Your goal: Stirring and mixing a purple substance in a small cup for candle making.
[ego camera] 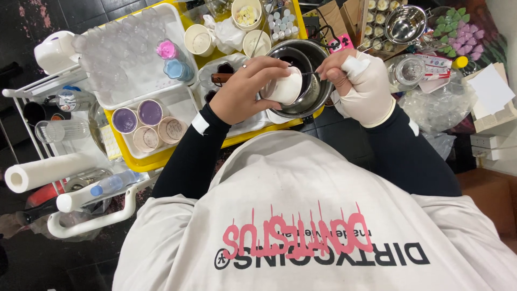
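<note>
1. Left hand (245, 89) — bare, ring on one finger, curled around a small white cup (287, 86) and tipping it on its side over a steel bowl (312, 81).
2. Right hand (361, 81) — in a pale glove, clenched on the thin handle of a spoon (311, 73) whose tip reaches to the cup's mouth.
3. Cup held between both hands, above the bowl's dark inside, not resting on anything.
4. Bowl sitting at the near right corner of a yellow tray (156, 160), just beside a white sheet under the left wrist.
5. On the tray, left of the hands: two purple-filled cups (138, 116), two pale cups (160, 134), then a pink jar (167, 49) and a blue jar (176, 69).
6. Farther back — a white mould tray (129, 51) with rows of clear round cavities, and paper cups (199, 40) beside crumpled tissue.
7. Right of the gloved hand: a glass jar (407, 71), a steel strainer bowl (405, 24), green and pink flower shapes (458, 29).
8. Far left: a paper roll (46, 172) on a white rack.
</note>
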